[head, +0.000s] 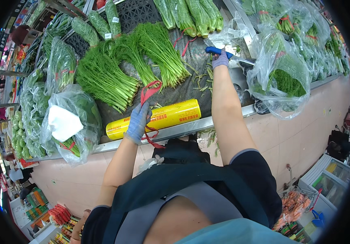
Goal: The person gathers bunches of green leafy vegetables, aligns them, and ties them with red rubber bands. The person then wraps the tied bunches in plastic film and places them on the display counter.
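My left hand (139, 120), in a thin bluish glove, grips a red tie strip (151, 91). The strip loops above my fingers and trails below them. Just behind that hand lies a yellow printed roll (178, 115), apparently cling film, along the counter's front edge. My right hand (220, 60), gloved too, is closed around the blue handle of a knife (213, 50). Its pale blade points right, partly in front of plastic. Between and beyond my hands, feathery green bunches resembling dill (107, 76) rest on the dark mesh mat (181, 82), their cut stems towards me.
Loose stem trimmings (204, 80) lie near my right forearm. Wrapped leafy heads (190, 15) are at the back. Bagged greens stand left (92, 119) and right (288, 82). A metal rim (184, 131) edges the counter. Behind me are a wire basket (298, 201) and part of another person's arm (78, 224).
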`<action>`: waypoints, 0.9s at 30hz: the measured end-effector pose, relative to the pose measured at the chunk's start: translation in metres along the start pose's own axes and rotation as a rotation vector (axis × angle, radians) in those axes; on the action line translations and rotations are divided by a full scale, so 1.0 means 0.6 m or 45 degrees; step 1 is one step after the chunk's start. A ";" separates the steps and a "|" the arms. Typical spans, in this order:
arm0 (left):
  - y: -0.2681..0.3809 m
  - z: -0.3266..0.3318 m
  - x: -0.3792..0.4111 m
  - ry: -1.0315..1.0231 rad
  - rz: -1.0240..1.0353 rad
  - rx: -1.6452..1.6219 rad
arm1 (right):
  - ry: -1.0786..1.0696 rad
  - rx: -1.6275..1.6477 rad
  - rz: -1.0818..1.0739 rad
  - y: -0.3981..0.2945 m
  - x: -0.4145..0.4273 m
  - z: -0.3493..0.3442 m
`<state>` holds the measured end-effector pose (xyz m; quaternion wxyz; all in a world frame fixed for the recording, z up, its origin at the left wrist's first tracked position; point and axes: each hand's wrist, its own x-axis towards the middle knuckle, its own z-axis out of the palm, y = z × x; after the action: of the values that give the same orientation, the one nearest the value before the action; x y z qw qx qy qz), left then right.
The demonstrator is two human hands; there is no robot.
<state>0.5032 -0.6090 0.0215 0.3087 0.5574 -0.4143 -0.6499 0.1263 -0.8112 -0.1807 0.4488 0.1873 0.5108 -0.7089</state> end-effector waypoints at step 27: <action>0.080 -0.038 -0.046 0.239 1.002 1.517 | -1.272 -1.494 0.401 -0.063 -0.665 -0.160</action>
<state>0.5280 -0.6120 0.0761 0.1977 0.4941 -0.8403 -0.1033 0.2866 -0.5449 0.0903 0.7461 -0.3508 0.5068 -0.2517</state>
